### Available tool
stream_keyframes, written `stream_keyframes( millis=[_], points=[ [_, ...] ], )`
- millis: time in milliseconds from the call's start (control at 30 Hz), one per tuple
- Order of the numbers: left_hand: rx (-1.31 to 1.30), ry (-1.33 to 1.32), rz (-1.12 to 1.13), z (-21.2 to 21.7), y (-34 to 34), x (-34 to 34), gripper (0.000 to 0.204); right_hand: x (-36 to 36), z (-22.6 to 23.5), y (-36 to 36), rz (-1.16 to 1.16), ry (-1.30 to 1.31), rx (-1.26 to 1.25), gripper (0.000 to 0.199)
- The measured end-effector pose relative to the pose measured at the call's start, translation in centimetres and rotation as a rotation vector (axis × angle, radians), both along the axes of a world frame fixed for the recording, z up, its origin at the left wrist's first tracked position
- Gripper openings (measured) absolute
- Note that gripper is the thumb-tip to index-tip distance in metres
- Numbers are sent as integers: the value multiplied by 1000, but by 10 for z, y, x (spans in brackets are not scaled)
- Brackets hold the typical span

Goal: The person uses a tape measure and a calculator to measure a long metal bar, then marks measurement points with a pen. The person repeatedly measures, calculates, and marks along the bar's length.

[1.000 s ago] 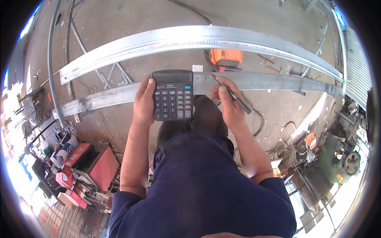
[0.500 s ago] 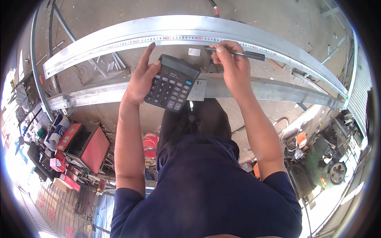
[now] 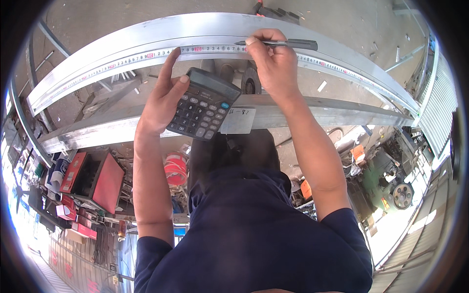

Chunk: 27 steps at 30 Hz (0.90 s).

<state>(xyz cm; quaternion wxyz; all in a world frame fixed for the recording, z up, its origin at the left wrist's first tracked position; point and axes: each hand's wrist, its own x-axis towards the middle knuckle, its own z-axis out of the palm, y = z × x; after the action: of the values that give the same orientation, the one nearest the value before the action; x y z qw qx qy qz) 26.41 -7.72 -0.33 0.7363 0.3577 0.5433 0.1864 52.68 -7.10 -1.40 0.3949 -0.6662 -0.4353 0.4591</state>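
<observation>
My left hand (image 3: 161, 102) grips a dark grey calculator (image 3: 204, 105) by its left side, thumb on the front. Its stretched index finger touches the tape measure (image 3: 210, 49), which lies along a long silvery metal bar (image 3: 215, 30). Between the thumb and fingers of my right hand (image 3: 273, 63) is a black marker pen (image 3: 293, 44), its tip pointing left just above the tape. That hand rests at the tape's edge. Partly behind the calculator, a pale card (image 3: 239, 121) with handwriting lies against the nearer metal beam (image 3: 312, 113).
Both bars rest across a metal frame. At the lower left stand a red cabinet (image 3: 108, 181) and red boxes (image 3: 80, 228); a red bucket (image 3: 175, 168) is near my legs. A green machine with a wheel (image 3: 403, 196) stands at the right. Scrap pieces lie on the floor.
The left index finger has come onto the tape. My right hand has moved left and up, bringing the pen tip over the tape. The view has shifted slightly.
</observation>
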Motion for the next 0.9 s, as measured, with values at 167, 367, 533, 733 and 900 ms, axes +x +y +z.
stream_keyframes(
  millis=[167, 367, 533, 733, 900],
  points=[
    [39, 8, -45, -6, 1, -4, 69, -4, -4, 2, 7, -50, 25, 14],
    [39, -15, -66, -6, 3, -5, 68, -3, -5, 3, 49, -177, 79, 15],
    [47, -38, -62, -8, 3, -7, 68, -5, -7, 3, 64, -207, 106, 17],
    [25, -49, -42, -7, 2, -6, 69, -5, -7, 3, 83, -233, 102, 17],
    [14, -60, -10, -6, 1, -6, 68, -7, -6, 4, 86, -251, 103, 18]
  ],
)
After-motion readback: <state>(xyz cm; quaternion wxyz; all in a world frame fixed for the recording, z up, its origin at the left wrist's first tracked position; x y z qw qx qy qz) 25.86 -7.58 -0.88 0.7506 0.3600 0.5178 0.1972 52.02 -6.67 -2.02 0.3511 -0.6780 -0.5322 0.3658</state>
